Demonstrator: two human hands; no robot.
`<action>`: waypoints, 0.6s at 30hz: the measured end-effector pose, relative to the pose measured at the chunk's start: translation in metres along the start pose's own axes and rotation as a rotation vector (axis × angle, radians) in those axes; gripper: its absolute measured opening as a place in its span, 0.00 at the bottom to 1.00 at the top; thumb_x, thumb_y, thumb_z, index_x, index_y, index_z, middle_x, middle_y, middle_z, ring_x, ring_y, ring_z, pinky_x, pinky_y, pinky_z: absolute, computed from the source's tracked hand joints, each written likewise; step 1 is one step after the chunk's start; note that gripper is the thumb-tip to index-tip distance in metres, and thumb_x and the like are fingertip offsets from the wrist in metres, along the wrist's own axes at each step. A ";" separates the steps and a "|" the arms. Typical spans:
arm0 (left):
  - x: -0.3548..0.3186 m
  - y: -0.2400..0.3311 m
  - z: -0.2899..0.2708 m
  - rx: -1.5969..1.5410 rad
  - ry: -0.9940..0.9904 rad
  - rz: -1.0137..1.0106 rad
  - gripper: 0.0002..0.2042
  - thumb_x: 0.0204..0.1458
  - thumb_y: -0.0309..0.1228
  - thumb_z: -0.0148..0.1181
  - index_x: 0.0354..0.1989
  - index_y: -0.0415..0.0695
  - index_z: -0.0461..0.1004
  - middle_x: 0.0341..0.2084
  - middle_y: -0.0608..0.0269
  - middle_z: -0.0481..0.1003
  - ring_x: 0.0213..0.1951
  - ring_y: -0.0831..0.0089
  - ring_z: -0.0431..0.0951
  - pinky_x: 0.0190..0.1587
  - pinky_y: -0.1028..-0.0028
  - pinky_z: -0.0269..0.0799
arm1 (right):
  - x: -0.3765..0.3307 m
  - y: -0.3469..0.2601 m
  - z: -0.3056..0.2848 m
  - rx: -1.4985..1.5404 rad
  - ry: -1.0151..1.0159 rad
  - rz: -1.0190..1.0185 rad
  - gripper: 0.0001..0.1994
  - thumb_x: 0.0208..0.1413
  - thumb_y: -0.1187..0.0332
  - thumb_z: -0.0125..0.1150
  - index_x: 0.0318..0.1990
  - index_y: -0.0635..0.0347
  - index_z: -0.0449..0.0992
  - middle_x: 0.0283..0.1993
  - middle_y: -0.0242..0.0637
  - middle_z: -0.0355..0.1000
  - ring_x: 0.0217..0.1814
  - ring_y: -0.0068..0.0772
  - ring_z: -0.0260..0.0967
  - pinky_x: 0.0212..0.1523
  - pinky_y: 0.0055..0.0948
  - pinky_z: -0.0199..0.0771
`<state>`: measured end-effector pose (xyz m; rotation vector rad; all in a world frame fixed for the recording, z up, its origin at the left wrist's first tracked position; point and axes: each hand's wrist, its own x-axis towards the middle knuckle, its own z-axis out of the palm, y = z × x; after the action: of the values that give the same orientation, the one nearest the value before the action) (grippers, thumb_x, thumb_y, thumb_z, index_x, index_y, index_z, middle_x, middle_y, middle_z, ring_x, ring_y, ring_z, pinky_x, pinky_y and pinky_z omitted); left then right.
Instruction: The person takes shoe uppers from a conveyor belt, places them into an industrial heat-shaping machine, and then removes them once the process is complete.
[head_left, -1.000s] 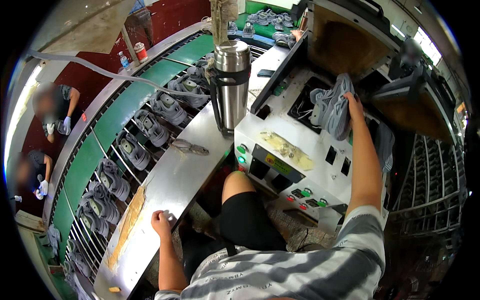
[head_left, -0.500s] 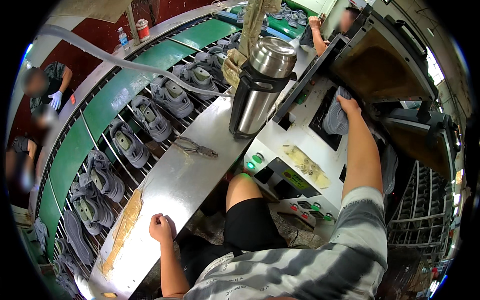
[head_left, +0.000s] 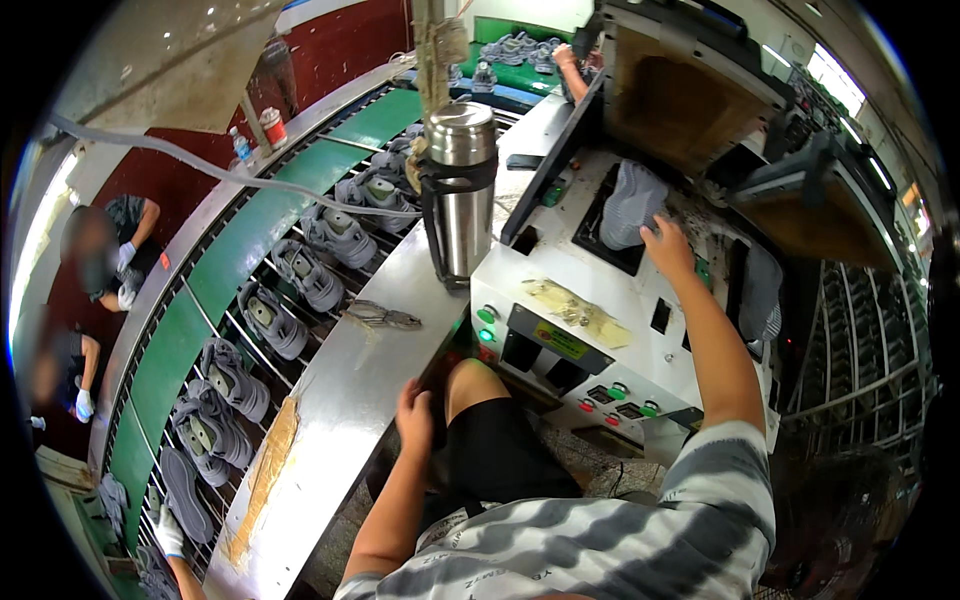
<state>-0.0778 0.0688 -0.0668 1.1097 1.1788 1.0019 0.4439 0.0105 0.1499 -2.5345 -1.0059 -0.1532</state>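
Note:
A grey shoe [head_left: 633, 205] lies sole up in the black recess on top of the white machine [head_left: 630, 290]. My right hand [head_left: 668, 248] is at the shoe's near end, thumb and fingers apart, fingertips against or just beside its edge. A second grey shoe [head_left: 761, 290] rests sole up in another recess to the right. Above the recesses, padded lids [head_left: 690, 95] stand raised. My left hand [head_left: 414, 412] hovers by the edge of the metal table [head_left: 350, 410], over my lap, with its fingers curled and nothing visible in them.
A steel thermos [head_left: 465, 190] stands at the table's far end, with pliers [head_left: 382, 316] nearby. Left of it runs a curved roller conveyor carrying several grey shoes [head_left: 275, 320]. A gloved hand of another person [head_left: 165, 530] reaches in at the lower left. More people stand beyond the conveyor.
The shoe under my right hand has gone down into the recess, and that hand has loosened at its near end. My left hand has moved right, off the table. The view has shifted.

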 end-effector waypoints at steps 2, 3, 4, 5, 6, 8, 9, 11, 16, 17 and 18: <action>0.002 0.012 0.055 -0.141 -0.177 -0.203 0.23 0.56 0.31 0.47 0.61 0.41 0.64 0.49 0.56 0.72 0.48 0.71 0.71 0.51 0.72 0.66 | -0.027 0.023 -0.028 0.012 -0.005 0.006 0.27 0.53 0.51 0.57 0.59 0.51 0.68 0.62 0.43 0.62 0.63 0.46 0.60 0.61 0.44 0.62; 0.005 0.017 0.082 -0.280 -0.186 -0.250 0.25 0.56 0.32 0.46 0.63 0.42 0.62 0.46 0.59 0.72 0.46 0.72 0.70 0.51 0.72 0.65 | -0.038 0.030 -0.049 -0.007 -0.026 0.056 0.26 0.52 0.54 0.59 0.58 0.51 0.69 0.62 0.42 0.63 0.62 0.45 0.61 0.61 0.43 0.62; 0.009 0.022 0.106 -0.282 -0.329 -0.291 0.32 0.53 0.32 0.47 0.68 0.41 0.52 0.63 0.58 0.58 0.58 0.67 0.61 0.57 0.64 0.61 | -0.041 0.064 -0.060 -0.076 0.030 0.044 0.26 0.52 0.55 0.60 0.58 0.51 0.69 0.62 0.42 0.62 0.62 0.45 0.60 0.61 0.42 0.62; 0.016 0.020 0.133 -0.382 -0.379 -0.311 0.33 0.51 0.31 0.46 0.69 0.41 0.49 0.62 0.58 0.59 0.58 0.66 0.62 0.58 0.64 0.60 | -0.044 0.102 -0.073 -0.151 0.083 0.035 0.25 0.52 0.56 0.60 0.58 0.51 0.69 0.63 0.41 0.62 0.63 0.46 0.60 0.61 0.42 0.62; 0.022 0.017 0.155 -0.474 -0.414 -0.332 0.35 0.50 0.29 0.46 0.70 0.40 0.46 0.62 0.59 0.59 0.58 0.65 0.62 0.59 0.63 0.58 | -0.052 0.118 -0.090 -0.192 0.068 0.150 0.26 0.52 0.55 0.59 0.58 0.51 0.69 0.63 0.42 0.62 0.63 0.47 0.59 0.62 0.42 0.62; 0.020 0.030 0.182 -0.508 -0.395 -0.328 0.36 0.49 0.28 0.46 0.70 0.39 0.44 0.61 0.59 0.60 0.58 0.64 0.62 0.60 0.63 0.57 | -0.059 0.151 -0.113 -0.262 0.075 0.314 0.30 0.49 0.52 0.60 0.59 0.52 0.67 0.64 0.45 0.60 0.65 0.49 0.57 0.63 0.43 0.60; 0.017 0.035 0.183 -0.534 -0.369 -0.321 0.37 0.48 0.28 0.46 0.70 0.38 0.43 0.60 0.59 0.60 0.58 0.63 0.62 0.60 0.63 0.57 | -0.056 0.168 -0.120 -0.290 0.093 0.352 0.33 0.47 0.49 0.60 0.61 0.52 0.65 0.65 0.47 0.59 0.67 0.50 0.55 0.64 0.43 0.58; 0.011 0.027 0.159 -0.471 -0.466 -0.313 0.38 0.48 0.28 0.46 0.71 0.41 0.41 0.63 0.58 0.56 0.62 0.62 0.60 0.60 0.62 0.56 | -0.056 0.185 -0.135 -0.297 0.020 0.520 0.38 0.45 0.46 0.60 0.64 0.52 0.61 0.65 0.49 0.58 0.68 0.51 0.53 0.65 0.43 0.57; 0.006 0.027 0.125 -0.406 -0.321 -0.196 0.38 0.50 0.30 0.47 0.71 0.45 0.40 0.64 0.59 0.57 0.59 0.63 0.63 0.59 0.62 0.58 | -0.036 0.240 -0.134 -0.003 -0.080 0.599 0.47 0.42 0.47 0.61 0.68 0.60 0.51 0.68 0.55 0.52 0.69 0.58 0.52 0.64 0.48 0.56; 0.013 0.036 0.129 -0.488 -0.388 -0.184 0.35 0.50 0.28 0.50 0.69 0.42 0.47 0.55 0.59 0.65 0.50 0.66 0.67 0.49 0.65 0.67 | -0.037 0.228 -0.134 -0.057 -0.083 0.649 0.47 0.42 0.47 0.61 0.69 0.58 0.50 0.68 0.56 0.53 0.68 0.58 0.53 0.64 0.48 0.57; 0.024 0.039 0.135 -0.441 -0.468 -0.188 0.34 0.51 0.29 0.50 0.69 0.41 0.48 0.56 0.61 0.63 0.53 0.66 0.66 0.46 0.65 0.67 | -0.040 0.206 -0.133 -0.113 -0.087 0.691 0.47 0.41 0.46 0.61 0.69 0.57 0.50 0.67 0.57 0.54 0.68 0.57 0.53 0.63 0.48 0.57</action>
<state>0.0587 0.0837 -0.0270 0.8020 0.6297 0.7522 0.5600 -0.2046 0.1932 -2.8485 -0.1062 0.1046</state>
